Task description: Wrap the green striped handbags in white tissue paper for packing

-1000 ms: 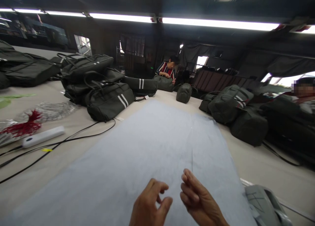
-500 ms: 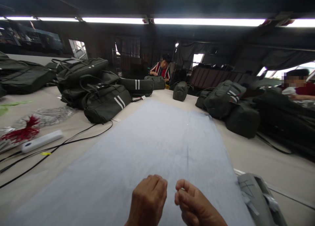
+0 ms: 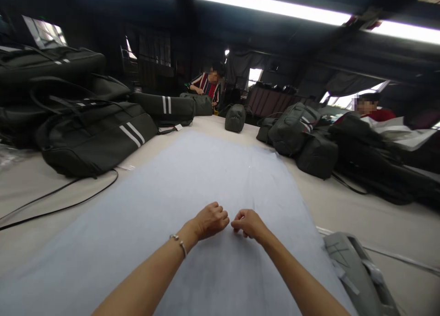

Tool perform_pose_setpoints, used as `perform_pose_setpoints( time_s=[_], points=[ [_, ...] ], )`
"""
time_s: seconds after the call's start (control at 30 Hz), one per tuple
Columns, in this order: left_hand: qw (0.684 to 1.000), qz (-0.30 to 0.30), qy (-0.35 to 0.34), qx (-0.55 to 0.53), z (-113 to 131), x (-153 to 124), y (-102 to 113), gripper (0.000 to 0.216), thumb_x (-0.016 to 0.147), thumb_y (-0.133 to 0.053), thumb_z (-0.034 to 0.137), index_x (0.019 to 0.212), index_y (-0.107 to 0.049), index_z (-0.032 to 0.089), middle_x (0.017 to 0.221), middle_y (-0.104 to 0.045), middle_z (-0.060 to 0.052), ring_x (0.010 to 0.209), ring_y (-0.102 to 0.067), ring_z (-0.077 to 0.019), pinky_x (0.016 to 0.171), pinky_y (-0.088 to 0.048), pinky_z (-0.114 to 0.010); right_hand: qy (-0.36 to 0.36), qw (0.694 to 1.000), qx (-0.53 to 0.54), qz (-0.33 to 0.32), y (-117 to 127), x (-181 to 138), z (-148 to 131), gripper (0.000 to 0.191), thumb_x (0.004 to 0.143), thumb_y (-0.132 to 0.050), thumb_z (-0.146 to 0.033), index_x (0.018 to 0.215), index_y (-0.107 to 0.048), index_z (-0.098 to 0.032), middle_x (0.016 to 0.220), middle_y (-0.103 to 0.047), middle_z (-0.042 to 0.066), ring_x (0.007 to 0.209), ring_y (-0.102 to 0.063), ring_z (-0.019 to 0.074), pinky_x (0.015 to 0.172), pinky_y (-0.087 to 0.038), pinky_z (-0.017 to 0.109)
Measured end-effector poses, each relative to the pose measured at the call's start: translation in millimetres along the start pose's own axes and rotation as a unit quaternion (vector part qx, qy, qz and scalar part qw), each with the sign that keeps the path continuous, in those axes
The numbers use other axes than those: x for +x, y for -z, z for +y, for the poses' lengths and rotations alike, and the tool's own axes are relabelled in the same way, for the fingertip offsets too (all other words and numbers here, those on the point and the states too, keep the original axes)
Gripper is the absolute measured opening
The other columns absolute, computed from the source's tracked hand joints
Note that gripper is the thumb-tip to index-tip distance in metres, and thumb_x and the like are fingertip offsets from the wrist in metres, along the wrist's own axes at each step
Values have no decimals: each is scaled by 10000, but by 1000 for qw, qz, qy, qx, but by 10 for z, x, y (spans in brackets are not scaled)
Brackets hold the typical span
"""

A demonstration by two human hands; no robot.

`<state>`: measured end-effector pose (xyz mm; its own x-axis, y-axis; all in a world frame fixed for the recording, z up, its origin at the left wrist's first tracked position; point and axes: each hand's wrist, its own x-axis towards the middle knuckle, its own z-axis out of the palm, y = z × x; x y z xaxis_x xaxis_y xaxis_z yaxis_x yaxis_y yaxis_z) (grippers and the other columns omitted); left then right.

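Note:
Over a pale blue-white sheet (image 3: 192,178) spread on the table, my left hand (image 3: 212,220) is closed with its knuckles up, a silver bracelet (image 3: 179,245) round that wrist. Just to its right, my right hand (image 3: 248,223) is closed in a pinch, thumb and finger together. A small gap separates the two hands. Whatever lies in either set of fingers, if anything, is hidden or too small to tell. The sheet runs beneath both hands and away toward the far end of the table.
Dark green bags with white stripes, one nearest (image 3: 99,137), lie along the left; more dark bags (image 3: 318,155) line the right. A grey tape dispenser (image 3: 360,270) stands at the right front. Black cords (image 3: 65,215) cross the left. A person (image 3: 208,84) sits at the far end, another (image 3: 373,107) at right.
Both my hands have moved forward over the sheet and closer together, so the forearms now show. My view has tilted and shifted, and the left-hand bags look nearer.

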<state>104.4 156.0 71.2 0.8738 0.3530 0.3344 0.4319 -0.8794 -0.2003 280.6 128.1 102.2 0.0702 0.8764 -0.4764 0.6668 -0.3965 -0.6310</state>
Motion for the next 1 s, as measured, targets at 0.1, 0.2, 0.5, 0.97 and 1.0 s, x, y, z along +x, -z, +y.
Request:
perform_pose_setpoints(
  time_s=[0.1,0.2,0.5,0.97,1.0],
  points=[
    [999,-46,5,-21,73,-52,-257,135,891,-536,98,794,-618,145,755,-663,-46,683,-630,-193,571,-466,-320,-31,996,-80,16,-72,211,74,98,596,-657,-195,563,-564,-198,514,-652,20,425,-532,126,414,-355,230],
    [997,-73,15,-36,125,-197,-249,212,923,-466,87,1066,-619,117,1054,-694,-106,954,-657,-218,730,-526,-343,-40,989,-145,1,-43,271,81,253,592,-728,-297,440,-552,-197,427,-594,43,478,-584,174,445,-368,254],
    [978,-89,180,-51,45,-510,185,662,888,-391,49,1512,-199,161,1554,-349,-115,1415,-366,-222,1123,-378,-436,-28,992,-123,14,312,70,196,342,780,-658,-494,886,-690,-171,693,-732,52,495,-612,153,445,-434,251],
    [938,-160,249,-180,64,-766,46,790,904,-425,676,1506,-253,194,1571,-263,-149,1469,-225,-318,1177,-183,-642,249,890,-350,150,-612,495,225,771,965,-204,-639,1531,-201,-116,1617,-151,89,1503,-66,267,1223,-49,532],
    [939,-154,255,-173,-32,-705,-14,787,908,-401,684,1503,-265,187,1571,-267,-148,1469,-225,-319,1175,-182,-646,252,885,-362,149,-523,622,179,762,969,-203,-631,1531,-201,-117,1617,-157,89,1503,-65,260,1224,-48,523]
  ],
)
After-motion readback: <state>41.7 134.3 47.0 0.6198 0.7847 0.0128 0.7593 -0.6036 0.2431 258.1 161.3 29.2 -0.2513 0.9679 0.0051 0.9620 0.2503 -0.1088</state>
